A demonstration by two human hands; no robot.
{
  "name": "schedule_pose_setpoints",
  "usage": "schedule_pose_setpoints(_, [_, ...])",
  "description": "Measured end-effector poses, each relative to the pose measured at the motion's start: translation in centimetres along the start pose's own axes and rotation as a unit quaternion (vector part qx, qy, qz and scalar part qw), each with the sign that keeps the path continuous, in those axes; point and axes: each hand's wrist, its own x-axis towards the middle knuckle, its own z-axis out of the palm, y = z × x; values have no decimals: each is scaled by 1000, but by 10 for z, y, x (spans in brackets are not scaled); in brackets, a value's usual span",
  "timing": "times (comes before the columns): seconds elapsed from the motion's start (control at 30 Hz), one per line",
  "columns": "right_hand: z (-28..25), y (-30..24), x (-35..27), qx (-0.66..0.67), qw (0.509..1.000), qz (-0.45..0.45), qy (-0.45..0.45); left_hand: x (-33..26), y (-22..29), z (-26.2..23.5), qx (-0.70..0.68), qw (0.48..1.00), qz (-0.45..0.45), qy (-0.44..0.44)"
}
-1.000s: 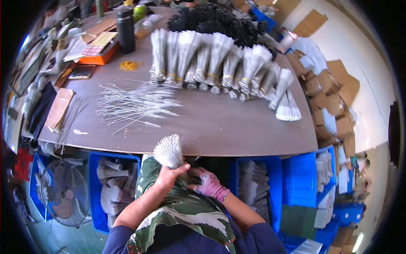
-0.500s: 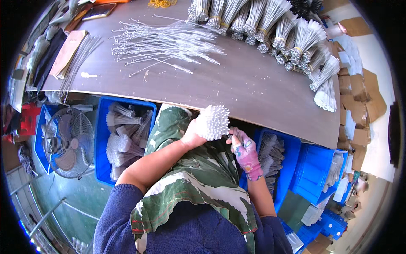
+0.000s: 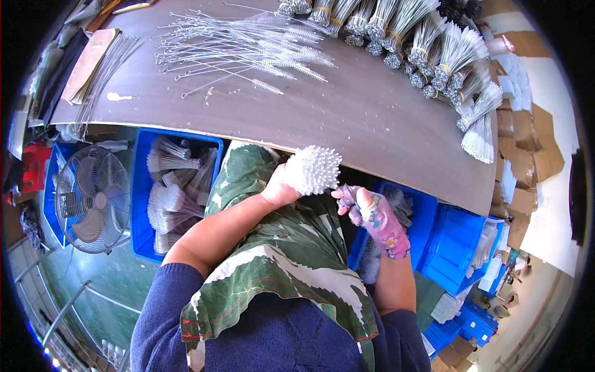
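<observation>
Along the near edge of the brown table (image 3: 372,118), two blue bins stand below: the left bin (image 3: 141,211) contains bundles of pale brushes (image 3: 168,208), the right bin (image 3: 425,217) greyish bundles (image 3: 396,201). The right hand (image 3: 383,224), gloved in pink, is apart from the left, its fingers curled; whether it grips something, I cannot tell. The left hand (image 3: 280,189) is closed around a white-tipped bundle (image 3: 314,170) above the lap.

Workshop: bundled wire brushes (image 3: 458,59), blue bins (image 3: 451,242)
</observation>
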Motion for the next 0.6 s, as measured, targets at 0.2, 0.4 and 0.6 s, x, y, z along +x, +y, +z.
schedule_pose_setpoints(0.2, [10,6,8,-13,989,-107,98,0,4,-5,-52,998,-28,-19])
schedule_pose_setpoints(0.4, [27,11,17,53,956,-208,199,7,33,-34,-78,993,-62,-64])
schedule_pose_setpoints(0.6, [25,10,24,-40,926,-303,224,5,58,-47,-355,892,-275,-42])
